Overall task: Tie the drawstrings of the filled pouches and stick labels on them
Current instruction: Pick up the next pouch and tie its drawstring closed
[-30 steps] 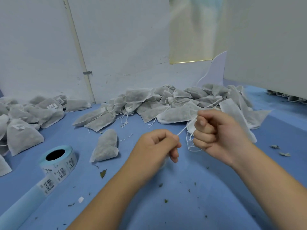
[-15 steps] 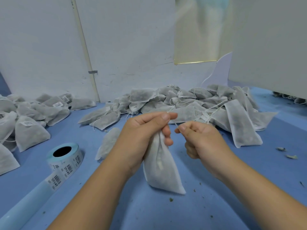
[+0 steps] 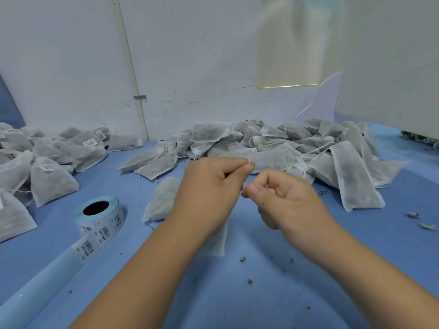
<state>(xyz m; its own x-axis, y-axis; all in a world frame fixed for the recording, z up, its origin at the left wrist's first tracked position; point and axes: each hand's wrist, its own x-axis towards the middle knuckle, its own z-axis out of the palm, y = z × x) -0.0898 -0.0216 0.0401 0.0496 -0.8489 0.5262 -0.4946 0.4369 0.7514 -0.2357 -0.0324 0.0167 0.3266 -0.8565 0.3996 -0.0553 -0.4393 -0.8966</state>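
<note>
White drawstring (image 3: 248,161) is pinched by the left hand (image 3: 209,193) and the right hand (image 3: 287,200), both curled and close together above the blue desk (image 3: 237,305). The pouch (image 3: 219,238) hangs under the left hand, mostly hidden; a label roll (image 3: 101,218) lies to the left

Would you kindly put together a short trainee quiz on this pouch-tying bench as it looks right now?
1. True or false: the label roll lies left of the left hand.
2. The labelled pouches lie: A) far left; B) far right; C) under the roll.
3. Fill in: the left hand and right hand pinch the ___ of the pouch hanging below the left hand.
Key: 1 true; 2 A; 3 drawstring.
</note>
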